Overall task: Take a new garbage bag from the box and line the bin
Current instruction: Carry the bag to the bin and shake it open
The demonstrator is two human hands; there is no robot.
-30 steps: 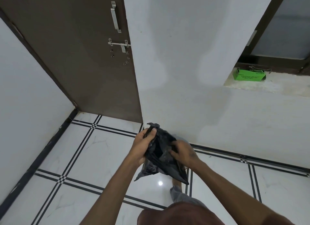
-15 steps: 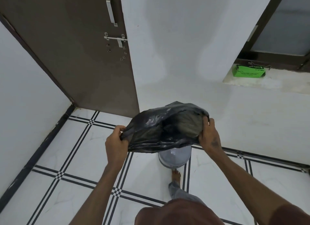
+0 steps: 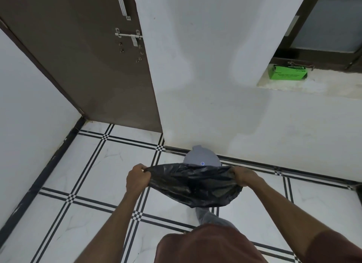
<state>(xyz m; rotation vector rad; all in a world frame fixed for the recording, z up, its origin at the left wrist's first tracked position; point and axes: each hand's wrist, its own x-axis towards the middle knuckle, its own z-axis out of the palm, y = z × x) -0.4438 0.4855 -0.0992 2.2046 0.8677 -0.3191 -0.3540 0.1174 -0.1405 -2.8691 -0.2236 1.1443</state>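
Observation:
A black garbage bag [image 3: 193, 185] hangs stretched wide between my two hands. My left hand [image 3: 137, 179] grips its left edge and my right hand [image 3: 243, 176] grips its right edge. The bag sags downward in front of a grey bin [image 3: 201, 157] that stands on the floor against the white wall. Only the bin's raised lid shows above the bag; its body and opening are hidden behind the plastic. The green bag box [image 3: 288, 72] sits on a ledge at the upper right.
A brown door [image 3: 82, 62] with a latch stands at the back left. White walls close in on the left and behind the bin. The floor [image 3: 82, 176] is white tile with black lines. My leg and foot [image 3: 207, 215] are just below the bag.
My hands pulled apart and lowered, spreading the bunched bag open, then bringing it down over the bin. The view tilted downward.

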